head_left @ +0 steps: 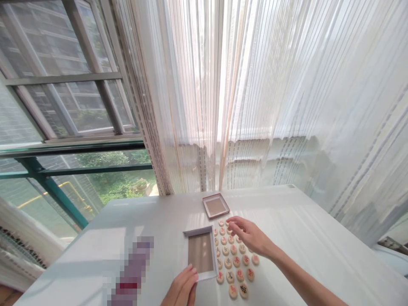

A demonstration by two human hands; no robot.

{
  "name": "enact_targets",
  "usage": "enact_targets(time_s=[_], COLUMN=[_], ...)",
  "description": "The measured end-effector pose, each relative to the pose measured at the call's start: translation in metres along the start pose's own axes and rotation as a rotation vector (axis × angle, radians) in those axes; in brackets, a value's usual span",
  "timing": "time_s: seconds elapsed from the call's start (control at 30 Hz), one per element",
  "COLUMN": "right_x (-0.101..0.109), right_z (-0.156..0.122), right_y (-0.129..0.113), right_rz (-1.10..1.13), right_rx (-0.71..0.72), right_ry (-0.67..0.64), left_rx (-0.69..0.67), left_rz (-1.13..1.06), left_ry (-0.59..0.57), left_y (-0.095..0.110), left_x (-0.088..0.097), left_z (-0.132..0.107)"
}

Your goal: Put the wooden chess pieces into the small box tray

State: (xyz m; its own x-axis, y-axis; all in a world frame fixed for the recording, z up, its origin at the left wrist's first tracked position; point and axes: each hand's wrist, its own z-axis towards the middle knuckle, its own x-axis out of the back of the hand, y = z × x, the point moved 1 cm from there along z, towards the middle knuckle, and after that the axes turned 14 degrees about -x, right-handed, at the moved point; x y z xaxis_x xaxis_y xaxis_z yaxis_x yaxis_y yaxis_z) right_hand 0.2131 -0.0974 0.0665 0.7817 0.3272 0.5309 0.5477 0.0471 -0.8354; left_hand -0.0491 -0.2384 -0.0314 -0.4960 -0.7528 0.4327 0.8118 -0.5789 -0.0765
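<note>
My left hand (183,287) rests at the near edge of an open shallow box (201,253) with a white rim and brown inside, fingers together touching its rim. My right hand (248,236) reaches over several round wooden chess pieces (234,265) laid in rows on the white table (302,238), its fingertips pinched on a piece at the far end of the rows. A second small box part (216,205), likely the lid, lies farther back on the table.
A pixelated blurred patch (132,272) covers something on the table at the left. Sheer white curtains (255,93) hang behind the table, and a barred window (63,106) stands at the left. The table's far edge meets the curtain.
</note>
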Motion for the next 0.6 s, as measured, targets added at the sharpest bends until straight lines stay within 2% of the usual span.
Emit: enact_targets(time_s=[0.03,0.1,0.23,0.27,0.37,0.43,0.53,0.6], right_x=[-0.004,-0.013,-0.012,-0.007,0.013,0.024,0.033,0.034], right_z=[-0.011,-0.028,-0.044,-0.046,-0.055,-0.066,-0.084,-0.094], right_y=[-0.002,0.000,0.030,0.041,0.076,0.093,0.106,0.110], right_rz=[0.137,0.319,0.456,0.489,0.607,0.660,0.687,0.690], right_rx=[-0.042,-0.102,-0.146,-0.175,-0.282,-0.368,-0.445,-0.486], right_ry=[-0.124,-0.238,-0.109,-0.065,0.108,0.215,0.287,0.317], left_rx=[-0.007,-0.036,-0.163,-0.132,0.159,0.304,0.358,0.368], left_rz=[-0.037,-0.123,-0.475,-0.554,-0.544,-0.384,-0.317,-0.296], left_ry=[-0.036,-0.093,-0.197,-0.220,-0.263,-0.378,-0.497,-0.575], left_y=[0.007,0.021,0.037,0.034,0.004,-0.027,-0.070,-0.090], left_x=[-0.004,-0.011,-0.019,-0.021,-0.042,-0.068,-0.116,-0.142], left_z=[0.008,0.027,0.070,0.081,0.104,0.112,0.113,0.109])
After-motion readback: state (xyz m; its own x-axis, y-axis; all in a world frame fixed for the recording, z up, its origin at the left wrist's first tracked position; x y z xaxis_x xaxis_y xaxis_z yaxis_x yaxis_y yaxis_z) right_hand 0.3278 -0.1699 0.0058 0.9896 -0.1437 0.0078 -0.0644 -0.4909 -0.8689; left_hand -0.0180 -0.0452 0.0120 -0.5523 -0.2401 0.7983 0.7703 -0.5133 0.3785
